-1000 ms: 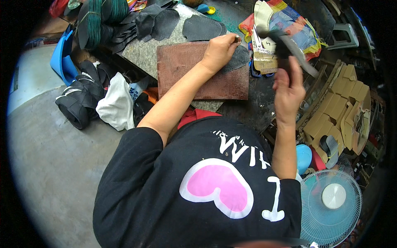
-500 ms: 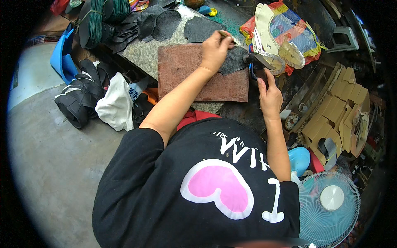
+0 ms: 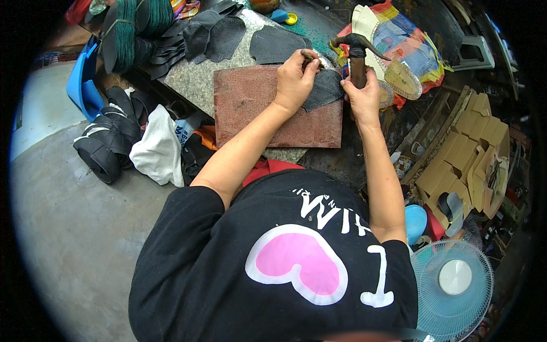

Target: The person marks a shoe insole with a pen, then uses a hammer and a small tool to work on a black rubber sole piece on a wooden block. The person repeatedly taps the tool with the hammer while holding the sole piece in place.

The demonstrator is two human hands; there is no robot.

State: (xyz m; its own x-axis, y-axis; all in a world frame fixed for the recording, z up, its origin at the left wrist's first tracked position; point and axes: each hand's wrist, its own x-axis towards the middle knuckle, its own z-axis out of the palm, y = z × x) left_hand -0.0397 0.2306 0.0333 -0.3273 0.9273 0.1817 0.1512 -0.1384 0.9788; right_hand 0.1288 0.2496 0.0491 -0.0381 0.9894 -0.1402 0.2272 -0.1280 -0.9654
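My right hand is closed around the wooden handle of a claw hammer, whose dark metal head points up and away from me. Pinched in the fingers of my left hand is a short dark tool; most of it is hidden, so its kind cannot be made out. Under and beside that hand lies a cut piece of black textured leather. This piece rests on a reddish-brown rectangular board, near its right end. The hammer head is apart from both the short tool and the board.
More black leather pieces lie on the grey stone slab beyond. Pale curved patterns and a colourful mesh bag sit at the far right. Cardboard and a fan stand to my right, black rolls to my left.
My right hand has lifted the hammer, turning its head from beside the leather to upright above it. My left hand has shifted slightly nearer and keeps its pinch.
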